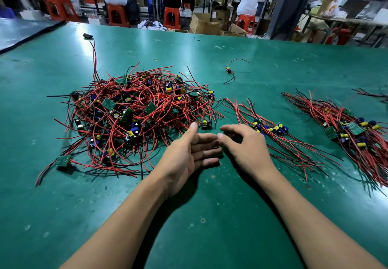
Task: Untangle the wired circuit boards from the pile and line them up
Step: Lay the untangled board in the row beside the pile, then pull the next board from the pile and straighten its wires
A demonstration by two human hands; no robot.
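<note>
Much too small to read, whatever print sits on the green boards. Meeting at mid-desk point(210, 205), just below the tangled pile point(136, 109) of red and black wires: left hand point(186, 157) spread, fingers straight, thumb up near the pile's edge; right hand point(245, 149) curled, pinching a small board point(220, 149), mostly hidden, against the left fingertips. Lined up just right of the right hand, one row point(270, 130); farther right, a second row point(354, 130). Beyond both, alone, a single board point(228, 69).
</note>
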